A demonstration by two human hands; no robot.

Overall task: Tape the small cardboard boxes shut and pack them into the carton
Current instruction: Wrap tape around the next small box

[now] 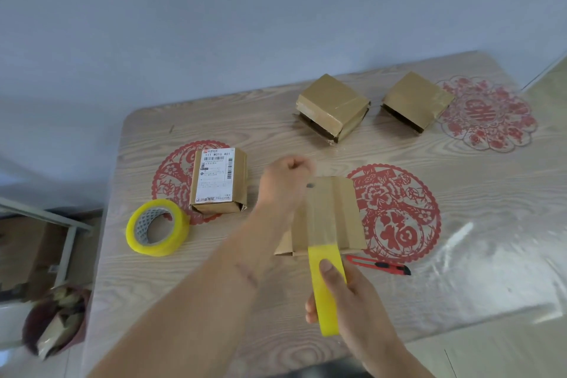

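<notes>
Wood-grain table (276,301), brown box (329,218), yellow tape strip (322,294)

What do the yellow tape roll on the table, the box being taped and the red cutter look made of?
Yellow tape roll: glossy translucent plastic film, probably on a printed card core.
Brown box under the hands: matt cardboard, creased, flap edges showing.
Red utility knife: seemingly smooth plastic casing with a black slider; no blade visible.

- Your pale wood-grain table (460,193) carried red paper-cut decorations (399,215).
- On it lay four brown cardboard boxes (333,107), a yellow tape roll (158,227) and a red utility knife (379,265).
</notes>
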